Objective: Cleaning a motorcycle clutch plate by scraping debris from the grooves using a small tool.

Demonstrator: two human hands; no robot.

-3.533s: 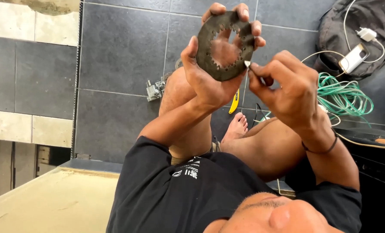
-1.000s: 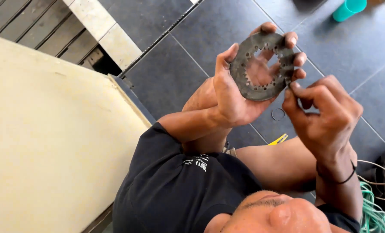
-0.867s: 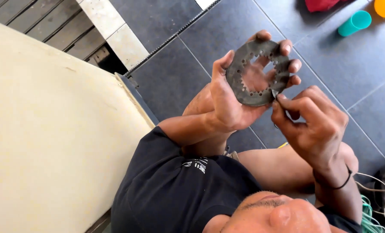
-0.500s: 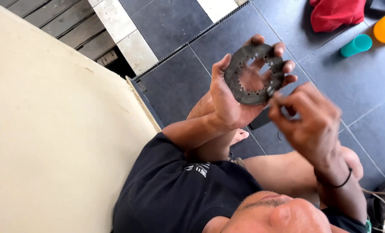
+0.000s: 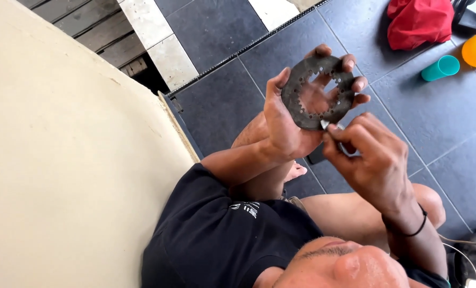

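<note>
The left hand (image 5: 286,125) grips a toothed ring (image 5: 317,92); the right hand (image 5: 374,160) pinches a small tool (image 5: 328,127) at its lower edge, with a teal cup (image 5: 441,68) and red cloth (image 5: 418,21) beyond the ring.

Ring (image 5: 302,109): dark metal, matt, rough and grimy. Floor (image 5: 216,101): dark stone tiles, matt, lightly textured. Rag (image 5: 417,21): red cloth, creased. Cup (image 5: 439,68): teal plastic, smooth. Wall (image 5: 62,176): cream plaster, matt. Shirt (image 5: 222,234): black cloth.
</note>
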